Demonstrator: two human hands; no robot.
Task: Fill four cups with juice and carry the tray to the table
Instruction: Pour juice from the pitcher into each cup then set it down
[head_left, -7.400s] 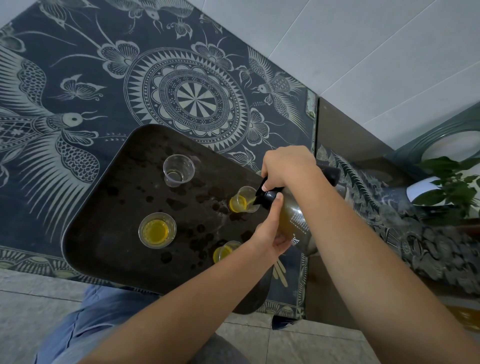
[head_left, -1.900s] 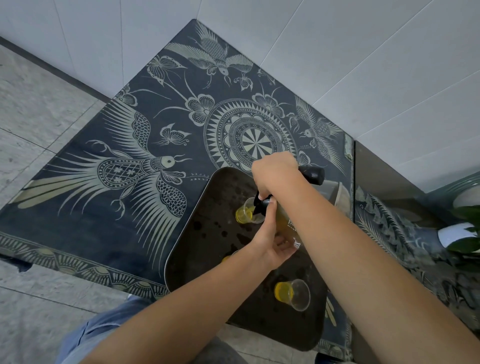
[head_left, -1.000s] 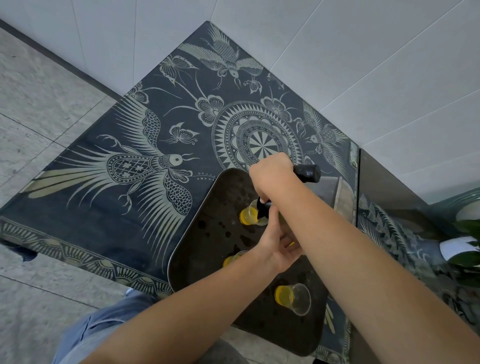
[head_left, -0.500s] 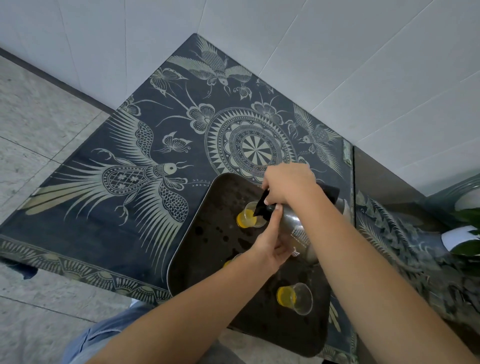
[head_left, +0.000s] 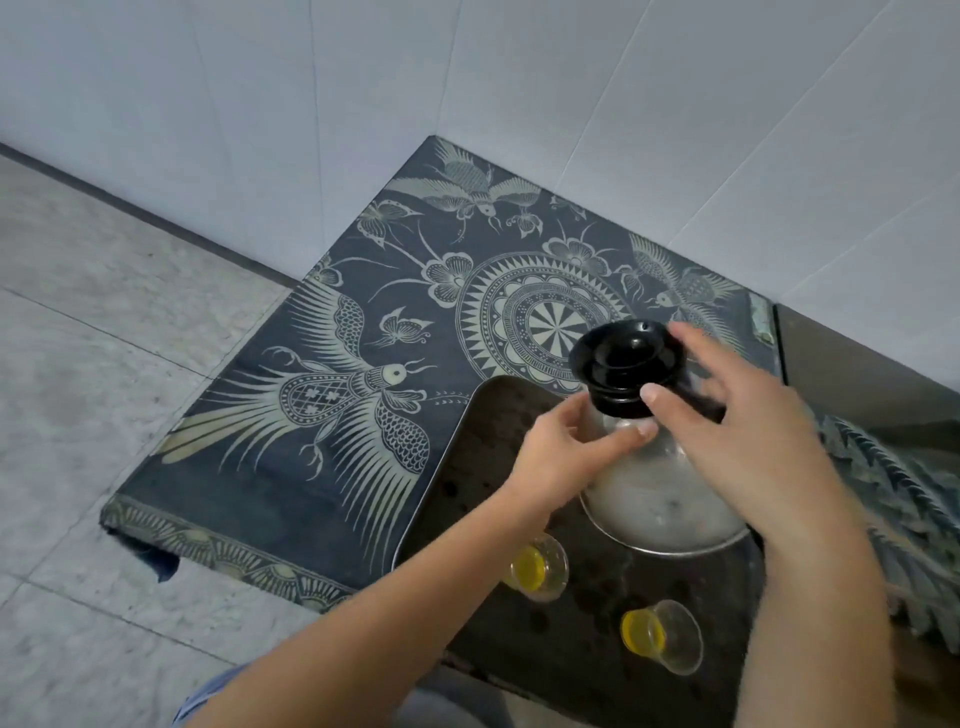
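Cups: two clear plastic cups show near the tray's front edge, the nearest cup (head_left: 670, 635) toward the front right corner and a second cup (head_left: 535, 566) just behind and to its left, each with yellow juice in the bottom. The other two I cannot see; my arms cover that part. Thin and light, I judge, easy to tip and quick to slop.
Tray: the dark tray (head_left: 467, 441) lies on the patterned cloth (head_left: 291, 467), its front edge overhanging the cloth's front edge. It looks stiff and blotched with wet, so probably slick. I would grip both short edges and keep it level.
Jug: the glass jug (head_left: 670, 499) stands upright at the tray's back right; glass, so fragile and smooth. Best held at the neck under the black lid (head_left: 626, 366).
Left hand: my left hand (head_left: 566, 457) is curled lightly, fingertips on the neck.
Right hand: my right hand (head_left: 737, 421) is spread, thumb on the lid's collar, not clamped.
Change: half a second ago the jug was tilted over a cup, pouring; now it stands upright on the tray.
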